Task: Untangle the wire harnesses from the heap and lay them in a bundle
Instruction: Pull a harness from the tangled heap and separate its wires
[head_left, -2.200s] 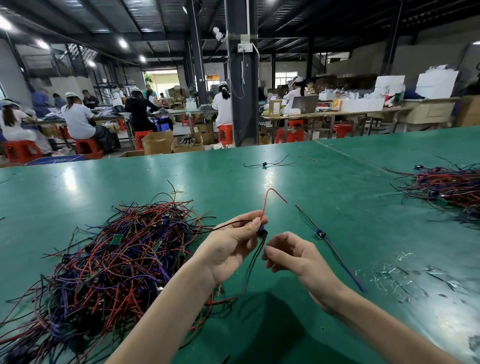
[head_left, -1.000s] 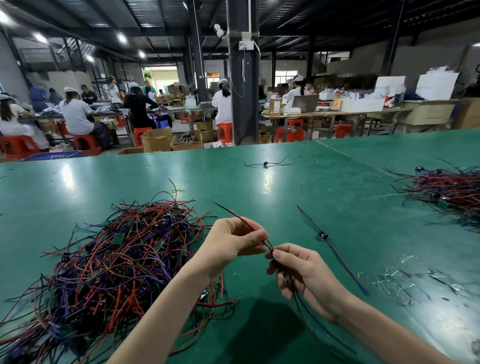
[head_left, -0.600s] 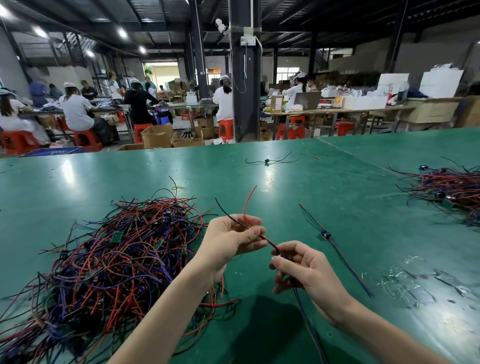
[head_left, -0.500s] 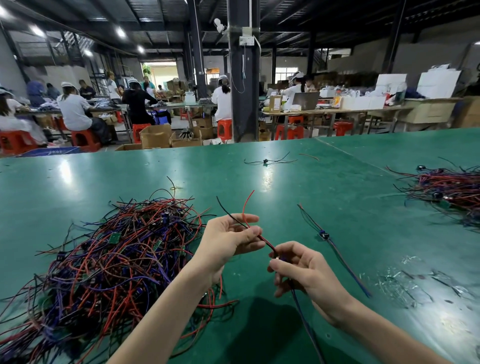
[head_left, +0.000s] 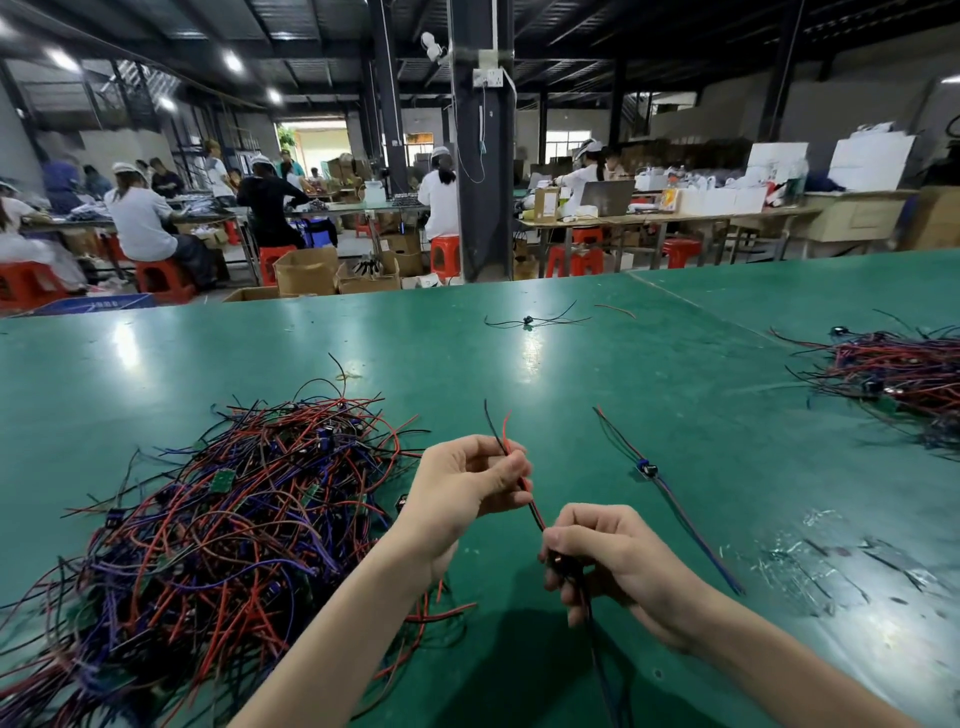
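Red and black leads up front: pinching those two ends of one wire harness between thumb and fingertips of left hand, loose tips poking up past the knuckles. Gripping same harness lower down with right hand, fingers curling round a dark connector part. Holding the short stretch between both hands slanted, above green tabletop; letting a dark tail hang from right hand toward the near edge.

Noting heap sprawling over left part of tabletop, mixing red, purple and black wires with small green boards. Crossing its near right fringe with left forearm.

Noting single straightened harness lying just right of the hands, apart from them, running diagonally, blue connector at mid-length. Noting second pile of harnesses at far right edge, wires roughly lined up. Spotting lone black harness far out at centre. Spotting clear plastic scraps glinting at near right. Seeing workers sitting on red stools beyond far edge.
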